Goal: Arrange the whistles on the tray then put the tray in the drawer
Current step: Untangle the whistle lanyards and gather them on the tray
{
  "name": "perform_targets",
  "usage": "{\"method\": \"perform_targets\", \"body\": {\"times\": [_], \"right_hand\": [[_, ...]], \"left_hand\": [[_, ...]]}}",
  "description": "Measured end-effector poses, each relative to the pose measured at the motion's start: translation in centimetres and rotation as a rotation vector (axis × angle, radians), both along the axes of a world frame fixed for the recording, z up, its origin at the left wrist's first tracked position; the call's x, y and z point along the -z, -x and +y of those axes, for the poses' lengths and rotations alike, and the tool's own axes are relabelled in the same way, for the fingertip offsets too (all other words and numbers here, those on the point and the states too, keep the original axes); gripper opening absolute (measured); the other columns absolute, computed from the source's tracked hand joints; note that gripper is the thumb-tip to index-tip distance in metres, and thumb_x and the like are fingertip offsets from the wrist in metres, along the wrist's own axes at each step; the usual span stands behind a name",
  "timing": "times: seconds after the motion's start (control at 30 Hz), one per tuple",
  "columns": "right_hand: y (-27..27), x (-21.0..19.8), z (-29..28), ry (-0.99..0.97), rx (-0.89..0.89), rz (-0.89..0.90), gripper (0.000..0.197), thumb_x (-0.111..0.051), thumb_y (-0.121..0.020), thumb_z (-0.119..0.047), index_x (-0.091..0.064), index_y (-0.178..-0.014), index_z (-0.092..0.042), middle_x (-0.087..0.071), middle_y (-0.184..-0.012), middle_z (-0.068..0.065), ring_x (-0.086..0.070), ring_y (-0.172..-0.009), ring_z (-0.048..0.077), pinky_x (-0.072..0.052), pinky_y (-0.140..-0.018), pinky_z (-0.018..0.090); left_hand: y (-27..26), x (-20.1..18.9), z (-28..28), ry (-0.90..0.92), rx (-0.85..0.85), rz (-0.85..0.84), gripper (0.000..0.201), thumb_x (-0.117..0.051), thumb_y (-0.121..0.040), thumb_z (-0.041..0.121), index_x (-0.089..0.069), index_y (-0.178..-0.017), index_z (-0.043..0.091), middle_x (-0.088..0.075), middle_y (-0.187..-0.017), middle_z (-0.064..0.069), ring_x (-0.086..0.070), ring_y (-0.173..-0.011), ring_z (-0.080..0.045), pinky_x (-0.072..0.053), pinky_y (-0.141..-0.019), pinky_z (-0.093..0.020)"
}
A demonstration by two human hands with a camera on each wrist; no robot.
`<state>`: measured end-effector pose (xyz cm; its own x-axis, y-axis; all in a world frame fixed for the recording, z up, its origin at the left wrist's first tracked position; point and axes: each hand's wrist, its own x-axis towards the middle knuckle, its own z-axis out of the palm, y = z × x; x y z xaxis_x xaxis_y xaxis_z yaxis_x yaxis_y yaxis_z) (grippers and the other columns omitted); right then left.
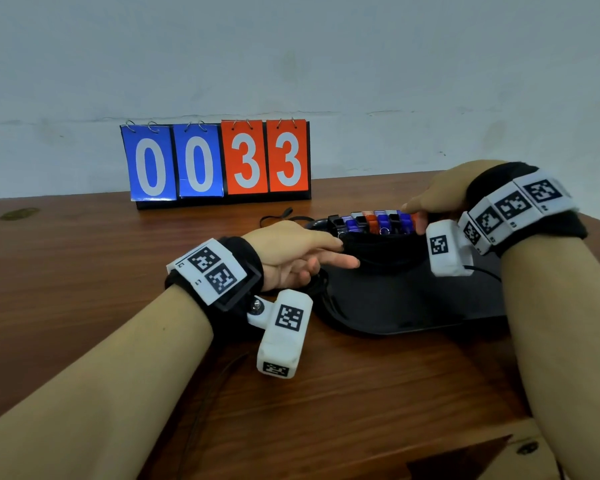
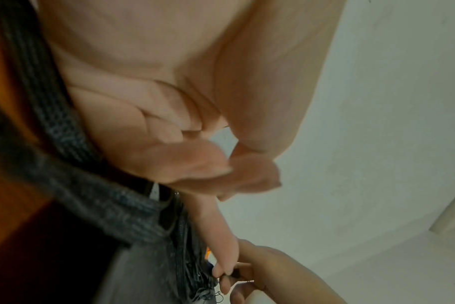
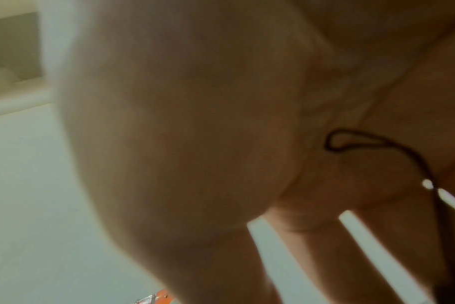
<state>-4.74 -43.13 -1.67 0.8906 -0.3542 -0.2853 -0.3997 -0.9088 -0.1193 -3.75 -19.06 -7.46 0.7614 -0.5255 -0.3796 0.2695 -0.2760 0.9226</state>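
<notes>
lying side-by-side: black, blue, orange whistles (image 1: 374,221)

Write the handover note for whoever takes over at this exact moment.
Left hand: fingers extended, touching the bundled black lanyards at the row's left end.
Right hand: thumb and fingers pinch the right end of the whistles.
Whistles: black, blue and orange, side by side in a row at the far end of the black tray, which sits on the wooden table.
Done: whistles lined up on the tray.
Left: tidy the cords, release, put the tray in the drawer; the drawer itself cannot be made out.
</notes>
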Motion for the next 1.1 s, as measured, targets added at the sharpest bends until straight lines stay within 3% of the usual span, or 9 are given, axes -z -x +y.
{"method": "perform_targets", "body": {"times": [0.23,0.4,0.53,0.63,1.0,1.1], "right_hand": [[0.0,0.0,-0.3,0.049,-0.003,0.040,0.045,-0.044,-0.104,-0.044,-0.071,-0.084,-0.013,-0.063,-0.085,0.006,-0.057,-0.071,0.019,-0.045,-0.069,0.030],[-0.1,0.1,-0.6,0.081,0.002,0.023,0.045,-0.044,-0.103,-0.046,-0.069,-0.088,-0.012,-0.064,-0.103,0.011,-0.059,-0.088,0.025,-0.045,-0.081,0.034],[-0.5,0.2,-0.4,0.097,-0.007,0.008,0.047,-0.043,-0.103,-0.047,-0.070,-0.085,-0.013,-0.063,-0.090,0.007,-0.059,-0.078,0.021,-0.046,-0.083,0.036],[-0.9,0.4,-0.4,0.108,-0.025,0.005,0.049,-0.044,-0.101,-0.051,-0.071,-0.085,-0.014,-0.066,-0.092,0.007,-0.060,-0.077,0.021,-0.049,-0.089,0.038],[-1.3,0.5,-0.1,0.157,-0.066,-0.002,0.048,-0.042,-0.102,-0.052,-0.069,-0.086,-0.016,-0.065,-0.090,0.004,-0.061,-0.078,0.018,-0.046,-0.083,0.034],[-1.2,0.5,0.3,0.185,-0.132,-0.020,0.048,-0.040,-0.101,-0.054,-0.071,-0.083,-0.022,-0.066,-0.092,0.001,-0.059,-0.081,0.016,-0.042,-0.086,0.033]], "left_hand": [[-0.1,0.0,0.1,0.013,0.004,-0.001,0.035,-0.060,-0.100,0.026,-0.056,-0.131,0.011,-0.079,-0.099,-0.007,-0.047,-0.038,-0.002,-0.040,-0.037,-0.014],[0.1,-0.1,0.0,0.014,-0.004,-0.022,0.035,-0.060,-0.100,0.026,-0.054,-0.132,0.013,-0.080,-0.097,-0.007,-0.047,-0.040,-0.002,-0.039,-0.038,-0.013],[-0.1,-0.3,0.3,0.026,-0.036,-0.033,0.034,-0.060,-0.100,0.025,-0.055,-0.131,0.013,-0.080,-0.096,-0.007,-0.047,-0.040,-0.003,-0.040,-0.038,-0.013],[-0.5,-0.6,0.8,0.036,-0.077,-0.074,0.030,-0.063,-0.098,0.025,-0.059,-0.126,0.013,-0.079,-0.088,-0.003,-0.045,-0.041,-0.003,-0.040,-0.038,-0.014],[-1.5,-1.0,1.7,-0.045,-0.126,-0.168,0.034,-0.064,-0.097,0.028,-0.062,-0.128,0.013,-0.069,-0.071,0.005,-0.044,-0.047,-0.004,-0.039,-0.041,-0.016],[-1.6,-1.1,1.8,-0.076,-0.126,-0.168,0.032,-0.063,-0.097,0.028,-0.063,-0.126,0.014,-0.068,-0.069,0.005,-0.044,-0.046,-0.005,-0.039,-0.040,-0.017]]}}
